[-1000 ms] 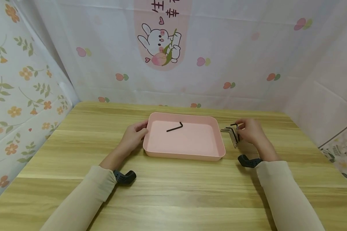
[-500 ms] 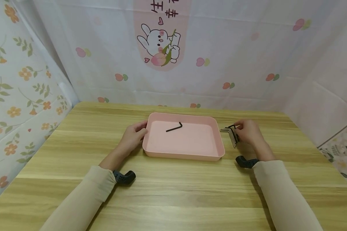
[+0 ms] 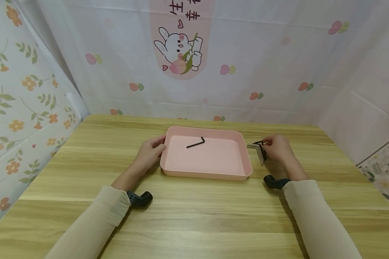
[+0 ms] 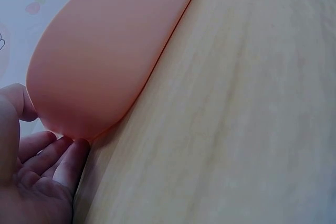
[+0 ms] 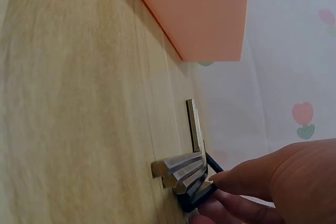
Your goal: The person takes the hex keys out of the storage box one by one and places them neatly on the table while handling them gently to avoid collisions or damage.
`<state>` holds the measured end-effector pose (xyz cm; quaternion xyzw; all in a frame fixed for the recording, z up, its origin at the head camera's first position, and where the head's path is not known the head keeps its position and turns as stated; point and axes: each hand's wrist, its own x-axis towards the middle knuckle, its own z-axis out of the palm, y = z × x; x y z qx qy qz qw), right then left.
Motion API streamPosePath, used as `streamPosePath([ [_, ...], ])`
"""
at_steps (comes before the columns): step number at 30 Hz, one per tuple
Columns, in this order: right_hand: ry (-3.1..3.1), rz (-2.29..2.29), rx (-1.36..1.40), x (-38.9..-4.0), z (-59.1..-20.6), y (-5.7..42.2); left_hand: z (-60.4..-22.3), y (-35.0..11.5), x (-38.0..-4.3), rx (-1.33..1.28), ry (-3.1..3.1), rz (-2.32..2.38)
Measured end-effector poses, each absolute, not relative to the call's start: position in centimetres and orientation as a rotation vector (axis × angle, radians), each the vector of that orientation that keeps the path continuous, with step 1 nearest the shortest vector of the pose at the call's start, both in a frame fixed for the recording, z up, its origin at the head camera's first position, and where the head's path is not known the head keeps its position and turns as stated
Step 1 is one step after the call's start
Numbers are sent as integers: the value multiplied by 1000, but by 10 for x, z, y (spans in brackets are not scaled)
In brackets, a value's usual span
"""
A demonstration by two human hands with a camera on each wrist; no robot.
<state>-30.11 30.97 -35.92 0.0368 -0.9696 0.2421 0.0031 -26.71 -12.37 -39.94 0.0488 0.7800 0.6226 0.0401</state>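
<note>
In the head view my left hand point(image 3: 147, 155) holds the left side of a pink tray point(image 3: 206, 175). Close up, the thumb lies at the rim and the fingertips touch low on the pink wall point(image 4: 105, 51). A black hex key point(image 3: 195, 143) lies inside the tray. To the tray's right, my right hand point(image 3: 278, 147) pinches a black hex key point(image 5: 202, 198) between thumb and fingers. Beside it, several silver hex keys point(image 3: 258, 153) lie nested on the table, their ends bunched in the right wrist view. The fingers partly hide the black key.
The wooden table point(image 3: 188, 216) stretches in front of the tray. A white patterned curtain point(image 3: 246, 54) hangs behind the table's back edge, and a floral cloth point(image 3: 23, 108) hangs at the left. Each wrist wears a black camera mount point(image 3: 140, 199).
My right hand has moved slightly left and down, bringing the black hex key against the nested silver ones. My left hand and the tray have stayed put.
</note>
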Motion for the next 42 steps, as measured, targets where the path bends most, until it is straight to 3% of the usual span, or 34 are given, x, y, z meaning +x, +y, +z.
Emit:
streamPosePath([
  [18, -3084, 951, -4, -302, -361, 312, -398, -123, -266, 140, 2402, 1899],
  [42, -3189, 757, 35, -301, -358, 304, -398, -123, -265, 146, 2399, 1906],
])
